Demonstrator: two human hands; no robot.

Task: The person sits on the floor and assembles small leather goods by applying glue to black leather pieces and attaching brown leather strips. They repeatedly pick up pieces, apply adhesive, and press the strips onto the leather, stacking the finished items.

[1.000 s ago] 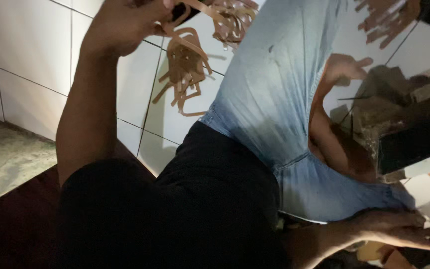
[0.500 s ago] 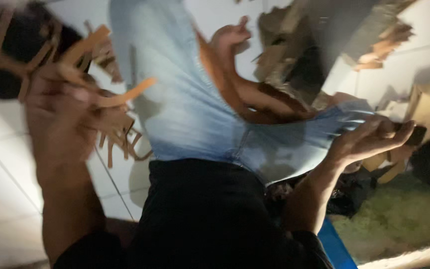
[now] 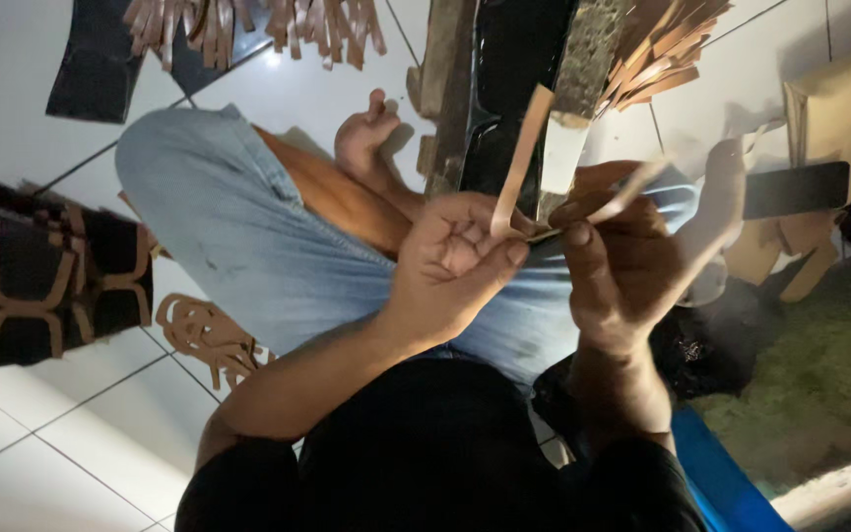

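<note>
A white tiled floor (image 3: 41,463) fills the view, and the person sits on it with one leg in light blue jeans (image 3: 238,236) folded across the middle, bare foot (image 3: 371,133) at about twelve o'clock. At nine o'clock lies a dark sheet (image 3: 32,271) with tan cut-out shapes on it; a smaller tan cut-out (image 3: 204,335) sits just beside it on the tile. At eleven and one o'clock are heaps of tan strips (image 3: 248,25), and a dark upright block (image 3: 514,89) stands at twelve, past the hands.

Both hands meet at the centre. The left hand (image 3: 455,261) is curled closed, thumb and fingers pinching the base of a tan strip (image 3: 524,148). The strip's long axis runs up and slightly right from the pinch, toward one o'clock, so its free end points away from the body. The right hand (image 3: 632,256) sits at three o'clock of the left, touching it; its thumb and forefinger close on a second thin strip (image 3: 627,192) that slants toward two o'clock. Both hands are equally near; the pinch point lies between them.
</note>
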